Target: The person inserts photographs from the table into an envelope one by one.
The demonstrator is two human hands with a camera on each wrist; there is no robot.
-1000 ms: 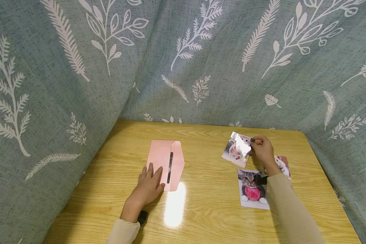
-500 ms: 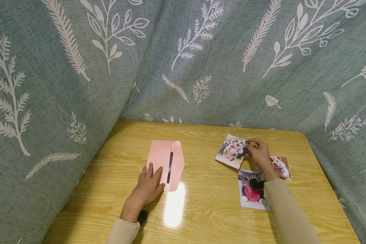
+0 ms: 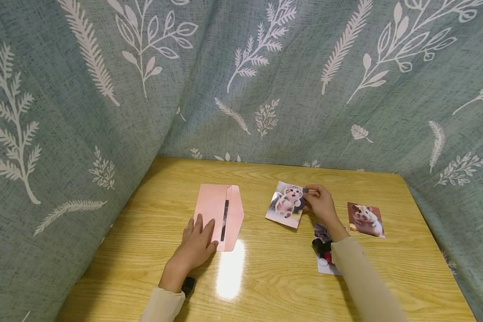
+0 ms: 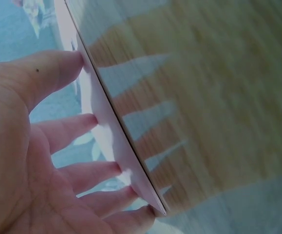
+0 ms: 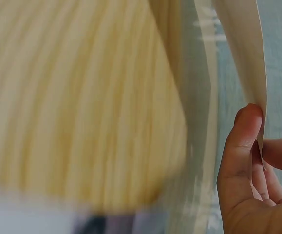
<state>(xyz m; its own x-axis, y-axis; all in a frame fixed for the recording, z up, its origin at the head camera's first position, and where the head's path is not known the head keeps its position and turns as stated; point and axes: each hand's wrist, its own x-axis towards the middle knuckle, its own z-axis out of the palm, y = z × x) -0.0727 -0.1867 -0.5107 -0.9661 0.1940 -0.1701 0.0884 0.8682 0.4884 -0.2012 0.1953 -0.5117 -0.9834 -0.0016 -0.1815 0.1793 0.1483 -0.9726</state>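
My left hand (image 3: 197,246) rests with spread fingers on a pink envelope (image 3: 209,201) lying on the table. The envelope's flap points right, and a dark strip shows in its slot. In the left wrist view the fingertips (image 4: 112,168) touch the envelope's surface. Between thumb and fingers, my right hand (image 3: 322,205) pinches the right edge of a kitten photo (image 3: 283,203), raised above the wood. The right wrist view has the photo's pale back (image 5: 245,44) edge-on. A cat photo (image 3: 328,269) lies partly hidden beneath the right wrist.
A hamster photo (image 3: 366,219) lies at the right of the wooden table (image 3: 265,277). Blue-green leaf-patterned cloth (image 3: 241,120) hangs behind the table and along both sides. Light glares on the wood (image 3: 230,277) below the envelope.
The right hand has carried the kitten photo left, toward the envelope, uncovering the hamster photo and covering more of the cat photo. The left hand has stayed in place.
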